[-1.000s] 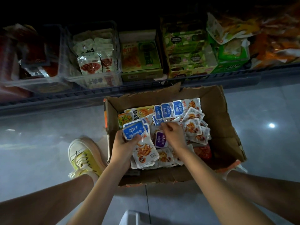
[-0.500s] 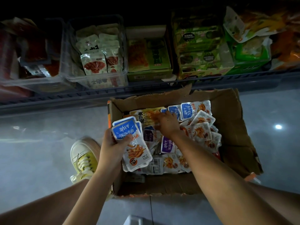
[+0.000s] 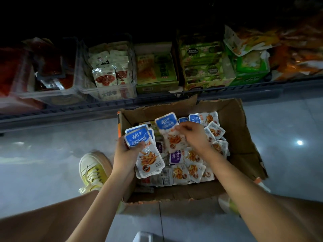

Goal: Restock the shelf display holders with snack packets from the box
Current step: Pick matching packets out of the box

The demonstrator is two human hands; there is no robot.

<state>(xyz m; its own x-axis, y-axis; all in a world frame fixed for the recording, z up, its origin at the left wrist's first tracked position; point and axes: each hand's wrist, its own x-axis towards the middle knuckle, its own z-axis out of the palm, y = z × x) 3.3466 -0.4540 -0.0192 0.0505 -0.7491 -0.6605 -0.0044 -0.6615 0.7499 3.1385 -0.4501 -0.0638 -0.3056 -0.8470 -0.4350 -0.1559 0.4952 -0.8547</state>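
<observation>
The left hand grips a stack of blue-topped snack packets over the open cardboard box on the floor. The right hand pinches a single packet just beside the stack. A clear display holder sits on the shelf beyond.

A yellow shoe sits on the grey floor, down-left of the left hand fingers. A light spot shines far right of the right hand fingers.
</observation>
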